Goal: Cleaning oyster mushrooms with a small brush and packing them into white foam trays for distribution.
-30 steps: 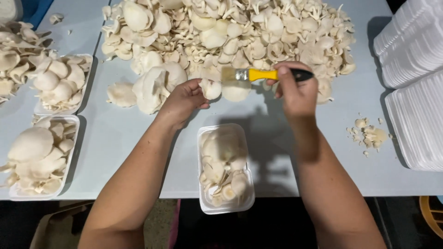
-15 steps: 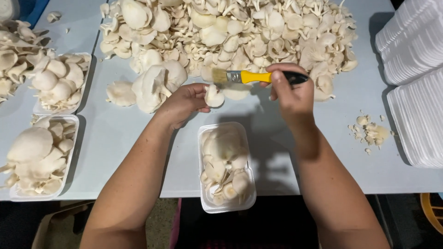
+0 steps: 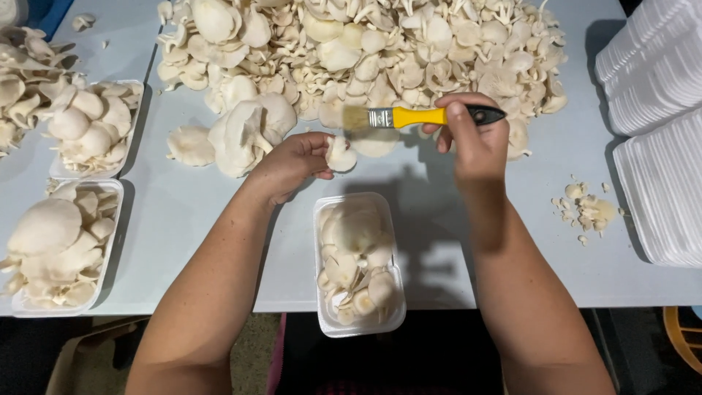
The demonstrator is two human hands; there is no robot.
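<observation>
Brushing an oyster mushroom over a half-filled tray

The left hand [image 3: 289,164] pinches a small mushroom [image 3: 340,155] in closed fingertips, cap turned toward the brush [image 3: 409,117], which the right hand [image 3: 475,143] grips shut around its black handle, bristles level just above. Both hover over bare table [image 3: 431,219], above the white tray [image 3: 358,263] near the front edge, so debris falls clear; the big pile [image 3: 365,51] lies behind them.

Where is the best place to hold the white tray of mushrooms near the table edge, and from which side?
Grip the white tray by its two long rims, hands coming from left and right. It lies lengthwise, overhanging the table edge, and is full, so probably needs level support.
</observation>
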